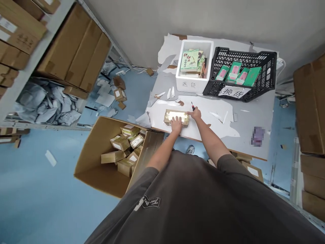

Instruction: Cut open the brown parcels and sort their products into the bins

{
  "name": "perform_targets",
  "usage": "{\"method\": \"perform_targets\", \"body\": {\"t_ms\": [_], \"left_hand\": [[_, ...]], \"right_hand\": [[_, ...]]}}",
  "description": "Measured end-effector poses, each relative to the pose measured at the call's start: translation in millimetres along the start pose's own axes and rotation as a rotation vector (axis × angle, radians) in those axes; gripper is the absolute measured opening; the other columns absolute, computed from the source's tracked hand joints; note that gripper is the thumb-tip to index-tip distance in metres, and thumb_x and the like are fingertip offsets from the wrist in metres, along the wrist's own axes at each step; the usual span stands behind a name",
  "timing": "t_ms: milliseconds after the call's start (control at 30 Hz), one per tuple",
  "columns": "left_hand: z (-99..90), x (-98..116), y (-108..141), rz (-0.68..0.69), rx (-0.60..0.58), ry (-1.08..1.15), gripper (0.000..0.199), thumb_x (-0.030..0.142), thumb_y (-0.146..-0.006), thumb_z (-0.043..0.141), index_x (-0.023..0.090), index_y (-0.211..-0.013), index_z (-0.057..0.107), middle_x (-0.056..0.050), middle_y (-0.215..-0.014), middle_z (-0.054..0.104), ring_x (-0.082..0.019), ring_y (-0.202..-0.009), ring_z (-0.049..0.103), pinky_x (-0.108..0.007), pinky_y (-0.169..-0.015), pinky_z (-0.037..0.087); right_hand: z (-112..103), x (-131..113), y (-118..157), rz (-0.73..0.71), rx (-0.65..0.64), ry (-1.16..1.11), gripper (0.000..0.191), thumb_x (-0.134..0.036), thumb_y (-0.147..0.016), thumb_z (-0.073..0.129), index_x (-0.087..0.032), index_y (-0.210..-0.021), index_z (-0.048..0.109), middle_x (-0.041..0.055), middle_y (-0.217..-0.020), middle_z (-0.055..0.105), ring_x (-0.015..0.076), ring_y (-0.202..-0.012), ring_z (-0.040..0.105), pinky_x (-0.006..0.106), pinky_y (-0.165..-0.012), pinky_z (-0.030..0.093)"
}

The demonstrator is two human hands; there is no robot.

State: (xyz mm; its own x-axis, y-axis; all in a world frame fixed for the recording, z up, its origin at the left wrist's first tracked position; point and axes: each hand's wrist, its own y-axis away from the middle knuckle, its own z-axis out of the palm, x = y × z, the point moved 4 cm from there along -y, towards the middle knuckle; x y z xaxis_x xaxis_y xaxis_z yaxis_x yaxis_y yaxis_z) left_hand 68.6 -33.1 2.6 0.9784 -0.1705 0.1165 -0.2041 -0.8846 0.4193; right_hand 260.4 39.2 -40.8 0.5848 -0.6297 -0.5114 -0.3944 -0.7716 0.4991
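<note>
On the paper-covered table (162, 117) lies a small brown carton (168, 116) wrapped in shiny tape. My left hand (176, 124) rests on its top near the front edge, fingers spread. Beside the carton's right end is my right hand (195, 114), closed around a thin dark tool with a red part (193, 107) that points up and away from me. Its thumb side touches or nearly touches the carton's right end. Paper scraps (169, 93) are scattered behind the carton.
Behind stand a white foam box (193, 85) of booklets and a black crate (270, 71) with green boxes. A large open carton (88, 152) holding several small cartons adjoins the table's left front. Shelves (61, 30) stand left; stacked cartons (309, 112) are at right.
</note>
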Motion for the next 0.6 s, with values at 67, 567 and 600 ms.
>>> {"method": "perform_targets", "body": {"t_ms": [67, 567, 600], "left_hand": [[-6.1, 4, -3, 0.006, -0.004, -0.004, 0.069, 0.036, -0.103, 0.069, 0.027, -0.168, 0.049, -0.019, -0.174, 0.047, -0.042, -0.164, 0.036, -0.064, -0.133, 0.028], [-12.3, -20, -16, 0.386, -0.130, -0.083, 0.067, 0.023, -0.082, 0.090, 0.024, -0.145, 0.068, -0.015, -0.182, 0.037, -0.043, -0.169, 0.030, -0.056, -0.126, 0.044], [-12.0, -20, -17, 0.388, -0.137, -0.094, 0.067, 0.024, -0.081, 0.092, 0.024, -0.144, 0.069, -0.015, -0.182, 0.037, -0.044, -0.169, 0.031, -0.057, -0.125, 0.045]], "right_hand": [[-1, -7, 4, -0.017, 0.000, -0.010, 0.053, -0.049, -0.080, 0.096, -0.025, -0.106, 0.057, 0.0137, -0.116, 0.077, 0.0313, -0.110, 0.073, 0.036, -0.091, 0.056], [-5, 85, 123, -0.221, -0.360, -0.293, 0.026, -0.049, -0.111, 0.058, -0.027, -0.097, 0.052, -0.0067, -0.064, 0.064, 0.0145, -0.050, 0.061, 0.022, -0.058, 0.048], [-7, 80, 117, -0.264, -0.378, -0.219, 0.025, -0.045, -0.111, 0.060, -0.027, -0.095, 0.054, -0.0059, -0.064, 0.065, 0.0144, -0.049, 0.060, 0.023, -0.059, 0.046]]}}
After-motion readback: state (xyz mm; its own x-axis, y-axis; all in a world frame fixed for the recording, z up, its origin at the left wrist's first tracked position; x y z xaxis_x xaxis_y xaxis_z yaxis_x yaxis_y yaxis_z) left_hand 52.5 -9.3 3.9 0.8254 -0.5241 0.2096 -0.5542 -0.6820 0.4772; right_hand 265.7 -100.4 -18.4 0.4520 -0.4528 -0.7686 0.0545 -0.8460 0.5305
